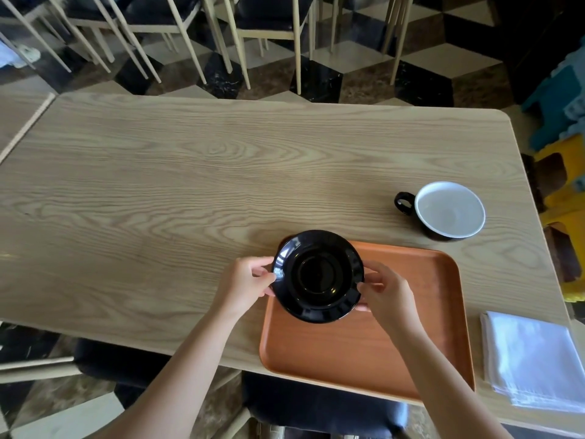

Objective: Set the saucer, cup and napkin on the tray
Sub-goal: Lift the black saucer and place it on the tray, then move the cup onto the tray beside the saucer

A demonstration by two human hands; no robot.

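A glossy black saucer (318,275) is held over the far left corner of the orange-brown tray (380,343). My left hand (245,285) pinches its left rim and my right hand (387,296) pinches its right rim. Whether the saucer touches the tray cannot be told. A black cup (443,210) with a white inside stands on the table beyond the tray to the right, its handle pointing left. A folded white napkin (531,359) lies on the table just right of the tray.
The light wooden table (190,185) stretches far to the left and back. The tray's near edge overhangs the table's front edge. A dark chair seat (316,403) sits below the front edge. Chairs stand beyond the table; coloured stools are at the right.
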